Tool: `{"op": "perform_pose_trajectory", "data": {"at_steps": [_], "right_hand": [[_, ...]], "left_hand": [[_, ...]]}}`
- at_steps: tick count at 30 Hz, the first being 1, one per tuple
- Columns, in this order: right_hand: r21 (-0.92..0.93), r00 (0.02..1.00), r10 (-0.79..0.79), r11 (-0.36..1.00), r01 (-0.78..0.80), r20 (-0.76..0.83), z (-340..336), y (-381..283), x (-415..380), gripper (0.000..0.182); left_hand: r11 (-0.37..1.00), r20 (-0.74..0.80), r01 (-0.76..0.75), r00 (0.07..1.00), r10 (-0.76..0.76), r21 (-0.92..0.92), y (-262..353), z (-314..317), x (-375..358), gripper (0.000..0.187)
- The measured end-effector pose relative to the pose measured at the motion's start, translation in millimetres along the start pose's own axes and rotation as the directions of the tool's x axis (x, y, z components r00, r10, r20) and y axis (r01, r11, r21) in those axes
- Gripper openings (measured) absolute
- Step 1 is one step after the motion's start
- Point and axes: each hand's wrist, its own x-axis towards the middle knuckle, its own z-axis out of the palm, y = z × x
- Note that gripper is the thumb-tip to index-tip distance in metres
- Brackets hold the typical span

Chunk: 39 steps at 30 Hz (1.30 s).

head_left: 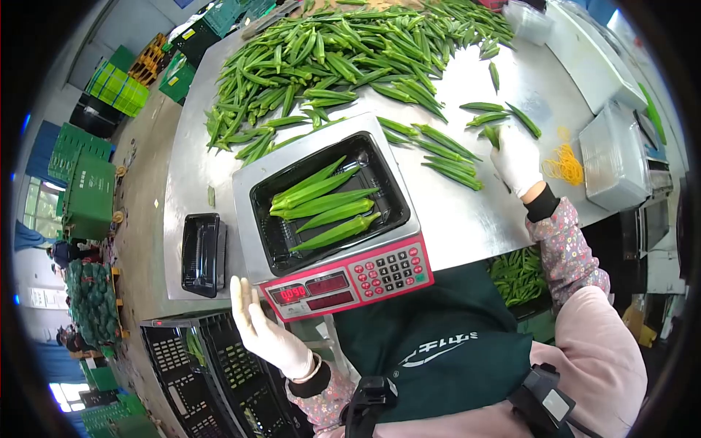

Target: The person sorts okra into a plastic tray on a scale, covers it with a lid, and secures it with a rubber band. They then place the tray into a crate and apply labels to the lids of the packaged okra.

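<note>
In the head view, the gloved right hand [517, 166] pinches an okra pod [491, 136] at the table [453, 230], near loose pods [451, 159]. The left hand [269, 336], fingers spread, is by the corner of the scale [391, 274], whose black tray [396, 197] holds more okra [321, 208].

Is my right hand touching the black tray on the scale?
Apart. The head view shows okra and bare tabletop between the right hand and black tray.

Head view, single: head-worn, facing forward and down; set close above a red-and-silver rectangular electronic scale [349, 288]; wide, round-edged field, reaching grey-brown floor [142, 182] left of the scale.
</note>
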Motion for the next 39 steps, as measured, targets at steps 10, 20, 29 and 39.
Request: {"op": "perform_pose_trajectory", "data": {"at_steps": [10, 20, 29, 39], "right_hand": [[0.205, 0.892, -0.333, 0.938, 0.28, 0.307, 23.3, -72.9, 8.3, 0.068], [0.547, 0.958, -0.081, 0.833, -0.086, 0.274, 25.4, -47.8, 51.0, 0.037], [0.275, 0.924, -0.224, 0.951, 0.139, 0.309, 88.0, -153.4, 104.4, 0.065], [0.371, 0.864, -0.089, 0.921, -0.118, 0.496, 47.0, -106.5, 106.5, 0.069]], "left_hand": [[1.0, 0.06, -0.005, 0.998, 0.004, 0.027, 7.0, -2.6, -8.7, 0.042], [0.997, 0.053, 0.08, 0.995, -0.079, -0.021, -6.8, -14.8, -10.3, 0.039], [0.993, 0.037, 0.098, 0.995, -0.095, -0.068, 0.3, -8.1, -6.1, 0.038], [0.986, 0.028, 0.14, 0.99, -0.138, -0.094, -8.4, -23.9, -5.3, 0.038]]}}
